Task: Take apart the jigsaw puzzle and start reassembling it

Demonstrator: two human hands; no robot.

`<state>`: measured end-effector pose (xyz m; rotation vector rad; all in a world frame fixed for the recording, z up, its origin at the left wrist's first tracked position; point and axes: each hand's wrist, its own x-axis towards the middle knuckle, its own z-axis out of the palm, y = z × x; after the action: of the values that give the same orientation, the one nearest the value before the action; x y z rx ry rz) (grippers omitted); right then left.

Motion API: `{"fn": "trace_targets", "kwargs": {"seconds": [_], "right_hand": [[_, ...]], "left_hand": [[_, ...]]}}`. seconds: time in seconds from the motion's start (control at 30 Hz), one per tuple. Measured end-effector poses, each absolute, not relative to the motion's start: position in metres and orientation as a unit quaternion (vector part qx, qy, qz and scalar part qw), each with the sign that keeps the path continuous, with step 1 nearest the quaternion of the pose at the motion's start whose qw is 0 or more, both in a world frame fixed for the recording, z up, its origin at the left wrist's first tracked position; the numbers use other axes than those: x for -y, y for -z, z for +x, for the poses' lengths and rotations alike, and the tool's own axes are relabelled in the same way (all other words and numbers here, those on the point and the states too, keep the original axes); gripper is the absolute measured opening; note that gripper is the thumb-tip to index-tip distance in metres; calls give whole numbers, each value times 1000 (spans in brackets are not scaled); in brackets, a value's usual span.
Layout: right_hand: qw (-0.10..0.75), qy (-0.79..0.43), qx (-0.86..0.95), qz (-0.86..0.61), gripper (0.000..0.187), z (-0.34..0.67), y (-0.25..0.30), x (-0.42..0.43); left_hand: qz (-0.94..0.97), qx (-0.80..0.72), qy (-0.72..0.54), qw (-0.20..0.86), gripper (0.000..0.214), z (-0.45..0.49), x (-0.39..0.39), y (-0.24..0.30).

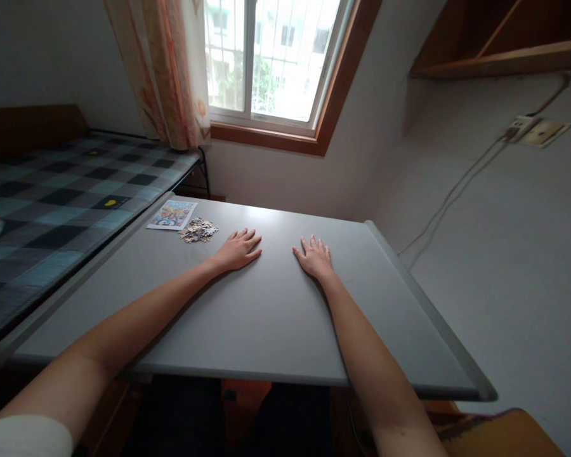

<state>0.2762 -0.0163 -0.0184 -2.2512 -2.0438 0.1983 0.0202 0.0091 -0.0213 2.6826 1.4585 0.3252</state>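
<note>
My left hand (240, 249) lies flat on the grey table (266, 317), palm down with its fingers spread, holding nothing. Just left of it is a heap of loose jigsaw puzzle pieces (198, 230), apart from the fingers. Behind the heap, at the table's far left corner, rests a sheet with a colourful printed picture (172, 214). My right hand (315, 257) also rests palm down on the tabletop, fingers apart and nothing in it. A gap of bare tabletop separates the two hands.
A bed with a checked mattress (85, 184) adjoins the table's left side. Beyond the far edge are a window (271, 63) and a curtain (171, 70). Cables (450, 197) hang from a wall socket at right. A chair (509, 435) stands at lower right.
</note>
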Motion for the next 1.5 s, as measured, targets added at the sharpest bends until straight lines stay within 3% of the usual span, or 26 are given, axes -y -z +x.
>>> {"fn": "trace_targets", "kwargs": {"seconds": [0.97,1.27,1.5], "right_hand": [[45,-61,671,-738,65,277,19,14],[47,-69,672,-736,65,276,16,15],[44,-67,671,-737,64,274,16,16]], "left_hand": [[873,-471,-115,47,57,20,-9,21],[807,-537,-244,-32,51,-2,-26,12],[766,-625,-138,-68,63,-83,-53,2]]}}
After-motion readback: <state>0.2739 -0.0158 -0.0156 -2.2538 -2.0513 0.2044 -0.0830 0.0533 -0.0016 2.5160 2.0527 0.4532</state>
